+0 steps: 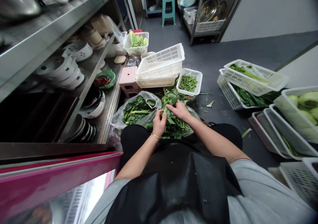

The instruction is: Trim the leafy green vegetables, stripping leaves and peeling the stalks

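Between my two hands is a leafy green stalk (165, 110), its leaves pointing away from me. My left hand (159, 122) pinches the stalk's near end, and a gold bracelet circles that wrist. The fingers of my right hand (179, 110) close on the same stalk from the right. Below them a heap of leafy greens (176, 126) lies on clear plastic in front of my knees. To the left, an opened plastic bag (118, 118) holds more dark green leaves (136, 110). A small white basket (200, 81) with cut green pieces (188, 83) stands just beyond the heap.
Stacked white baskets (161, 65) stand ahead beside a pink stool (128, 78). Metal shelving (99, 65) with bowls runs along my left. Baskets of vegetables (255, 81) and pale round gourds (308, 99) are at right. Scraps (210, 103) lie on the dark floor.
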A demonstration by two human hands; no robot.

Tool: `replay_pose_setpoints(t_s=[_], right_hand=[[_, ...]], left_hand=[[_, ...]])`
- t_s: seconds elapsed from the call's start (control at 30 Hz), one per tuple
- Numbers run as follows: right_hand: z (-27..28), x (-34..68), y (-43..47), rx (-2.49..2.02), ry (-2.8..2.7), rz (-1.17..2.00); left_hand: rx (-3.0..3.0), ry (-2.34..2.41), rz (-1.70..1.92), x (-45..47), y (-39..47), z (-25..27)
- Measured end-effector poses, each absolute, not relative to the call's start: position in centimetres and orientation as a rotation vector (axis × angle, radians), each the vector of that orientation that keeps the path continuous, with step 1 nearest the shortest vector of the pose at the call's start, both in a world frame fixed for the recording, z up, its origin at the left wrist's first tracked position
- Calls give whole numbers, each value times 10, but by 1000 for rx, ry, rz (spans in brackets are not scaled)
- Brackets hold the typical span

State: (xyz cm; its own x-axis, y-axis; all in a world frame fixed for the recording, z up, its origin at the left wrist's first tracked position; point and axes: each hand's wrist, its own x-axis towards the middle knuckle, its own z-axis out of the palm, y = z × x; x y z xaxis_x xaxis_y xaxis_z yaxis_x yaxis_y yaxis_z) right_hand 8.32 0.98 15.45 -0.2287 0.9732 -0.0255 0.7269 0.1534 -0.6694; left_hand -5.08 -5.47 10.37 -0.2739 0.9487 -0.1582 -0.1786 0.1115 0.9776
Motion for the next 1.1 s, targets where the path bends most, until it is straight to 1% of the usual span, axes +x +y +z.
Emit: replay_pose_setpoints(t_s=[0.07,0.13,0.2,0.23,0.33,0.4,0.47,0.57,0.6,0.63,0.7,0.73,0.87,0.93,1.0,1.1], right_hand=[[154,77,6,-1576,-2122,596],[151,72,-14,-1311,-2279,512],[149,70,-35,-1030,-2368,596],[148,70,-41,-999,-2344,674],[151,76,-30,-1298,-2064,881],[154,80,-10,-1412,-1967,961],[157,81,4,-1412,-2007,861],[159,78,-7,-1316,-2176,517],[159,77,-16,-1227,-2249,465],[158,76,-27,-1105,-2320,477],[156,78,-45,-913,-2340,635],[155,79,-49,-905,-2263,763],[151,86,-33,-1133,-1655,1454],[151,87,-19,-1076,-1496,1710],[152,86,-9,-994,-1497,1738],[151,83,-3,-1010,-1574,1594]], left_hand=[[812,1364,1369,-49,-55,105],[739,1384,1376,-51,-51,107],[734,1404,1429,-56,-48,109],[768,1404,1456,-58,-47,111],[875,1355,1457,-56,-53,118],[917,1302,1420,-50,-59,121],[906,1238,1388,-43,-63,122],[719,1152,1336,-39,-60,120],[631,1157,1329,-40,-58,119],[543,1175,1327,-43,-55,119],[375,1171,1303,-54,-50,121],[305,1114,1263,-60,-48,123],[188,692,1038,-76,-52,135],[216,623,949,-75,-56,139],[295,680,892,-69,-59,142],[433,786,952,-62,-61,147]])
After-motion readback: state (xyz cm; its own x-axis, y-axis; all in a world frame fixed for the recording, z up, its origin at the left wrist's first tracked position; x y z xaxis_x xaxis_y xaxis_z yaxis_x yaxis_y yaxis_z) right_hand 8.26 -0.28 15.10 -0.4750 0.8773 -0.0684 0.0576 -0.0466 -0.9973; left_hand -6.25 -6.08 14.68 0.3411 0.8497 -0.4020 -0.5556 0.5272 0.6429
